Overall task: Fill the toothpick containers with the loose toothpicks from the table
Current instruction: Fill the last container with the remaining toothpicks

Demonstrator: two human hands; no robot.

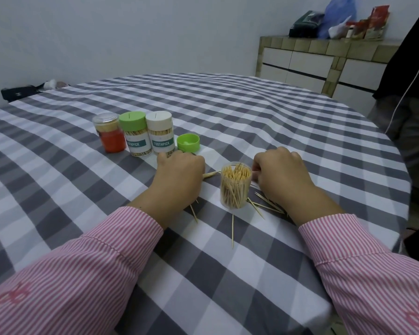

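An open clear container point(235, 187) stands upright on the checked cloth, packed with toothpicks. My left hand point(179, 175) lies just left of it, fingers curled round a small bundle of toothpicks point(209, 174) whose tips stick out toward the container. My right hand point(279, 170) sits on the cloth just right of the container with fingers curled; what it holds is hidden. Several loose toothpicks point(264, 205) lie around the container's base and in front of it.
Behind my left hand stand an orange-filled jar point(109, 132), a green-capped toothpick container point(135, 134), a white-capped one point(160, 131) and a loose green lid point(188, 142). A person in dark clothes point(409, 76) stands at the table's right edge, by a tiled cabinet point(312, 61).
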